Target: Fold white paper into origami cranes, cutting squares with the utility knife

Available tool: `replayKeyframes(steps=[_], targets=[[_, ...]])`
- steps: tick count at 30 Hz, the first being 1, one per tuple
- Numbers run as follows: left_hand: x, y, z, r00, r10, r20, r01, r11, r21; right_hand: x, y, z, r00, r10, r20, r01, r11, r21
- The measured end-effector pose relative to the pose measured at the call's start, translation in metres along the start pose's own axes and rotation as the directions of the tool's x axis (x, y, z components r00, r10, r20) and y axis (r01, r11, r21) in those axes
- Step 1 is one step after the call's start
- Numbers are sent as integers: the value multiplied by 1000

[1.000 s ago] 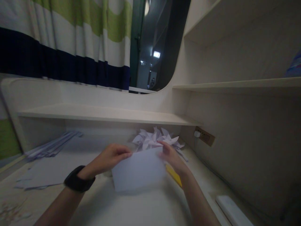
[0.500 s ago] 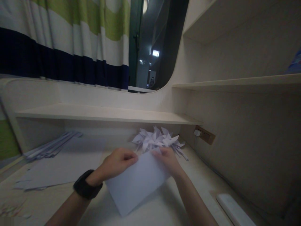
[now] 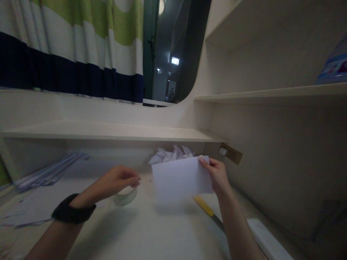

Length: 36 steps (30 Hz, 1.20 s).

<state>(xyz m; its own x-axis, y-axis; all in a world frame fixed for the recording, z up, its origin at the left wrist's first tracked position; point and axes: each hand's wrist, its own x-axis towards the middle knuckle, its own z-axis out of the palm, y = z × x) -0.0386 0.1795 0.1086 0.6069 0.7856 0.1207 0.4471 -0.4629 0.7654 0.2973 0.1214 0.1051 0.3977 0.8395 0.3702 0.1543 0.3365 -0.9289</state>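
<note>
Right hand (image 3: 220, 177) pinches white paper (image 3: 180, 180) near its upper right corner, centre of frame, over desk (image 3: 151, 234); left hand (image 3: 118, 179) curled at tape roll (image 3: 126, 198), left of centre, cannot tell if gripping; light, flat pinch best avoids creasing

A white paper sheet (image 3: 181, 180) is gripped at its upper right corner by the right hand (image 3: 218, 175), above the tabletop (image 3: 159, 234). The left hand (image 3: 120, 178) is positioned by a tape roll (image 3: 125, 198); contact cannot be discerned. Paper pinwheels (image 3: 169, 155) are partly hidden behind the sheet. A yellow-handled tool (image 3: 204, 206) is partly covered by the right forearm (image 3: 240, 224).
</note>
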Motion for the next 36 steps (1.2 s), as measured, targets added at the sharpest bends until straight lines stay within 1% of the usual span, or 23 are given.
replayKeyframes(steps=[2,3,4,5,6,7,8,9,10,12,14,16,17,18,19,20,21,22,23,25,26,31,36], targets=[[0,5,7,996,-84,-15,81,984,-159,-9,-10,8,990,-142,-26,138,985,-103],[1,8,13,993,-119,2,115,951,-287,-16,-15,16,972,-235,-6,231,959,-162],[2,12,20,990,-144,15,136,895,-425,-25,-20,25,937,-349,28,347,912,-220],[3,15,28,989,-145,42,143,813,-564,-35,-24,36,877,-475,65,474,837,-275],[5,18,36,987,-130,95,160,697,-699,-46,-28,47,781,-605,157,620,717,-318],[7,19,43,985,-64,163,170,564,-808,-57,-30,58,662,-694,285,747,579,-326],[10,19,50,986,5,166,147,442,-885,-67,-32,69,553,-733,396,831,456,-317],[12,18,55,993,28,117,100,341,-935,-76,-33,78,472,-743,475,880,366,-302],[14,16,59,998,19,58,51,269,-962,-84,-33,85,438,-720,538,899,329,-290],[18,11,63,996,-66,-60,-44,223,-974,-90,-33,92,445,-608,657,889,388,-243],[19,7,64,983,-133,-131,-95,244,-965,-85,-27,91,491,-549,676,838,511,-194],[17,6,62,983,-129,-132,-94,263,-960,-69,-15,84,618,-563,548,749,634,-194],[16,7,61,988,-113,-109,-76,264,-962,-58,-7,80,727,-544,419,668,701,-249],[15,7,60,992,-93,-83,-56,262,-963,-47,3,75,835,-492,246,547,786,-286],[13,8,60,995,-77,-58,-36,261,-965,-37,13,71,915,-394,87,403,877,-262],[12,8,60,997,-66,-37,-18,264,-964,-28,22,67,966,-258,10,256,952,-169],[10,8,60,998,-62,-22,-4,273,-962,-21,30,63,993,-117,8,118,992,-54],[10,7,62,998,-62,-14,4,288,-957,-17,37,60,997,8,78,-11,999,33],[9,6,63,998,-66,-11,10,307,-952,-15,42,57,979,105,173,-121,989,88],[9,1,69,996,-90,-11,20,341,-940,-19,47,53,930,200,307,-246,962,121],[9,-1,73,994,-112,-15,26,353,-935,-23,48,52,916,223,334,-274,955,112],[-5,-19,98,978,-208,-33,57,410,-910,-45,65,51,917,290,273,-317,946,61],[-26,-38,128,966,-259,7,152,544,-825,-59,95,48,925,318,209,-341,936,86]])
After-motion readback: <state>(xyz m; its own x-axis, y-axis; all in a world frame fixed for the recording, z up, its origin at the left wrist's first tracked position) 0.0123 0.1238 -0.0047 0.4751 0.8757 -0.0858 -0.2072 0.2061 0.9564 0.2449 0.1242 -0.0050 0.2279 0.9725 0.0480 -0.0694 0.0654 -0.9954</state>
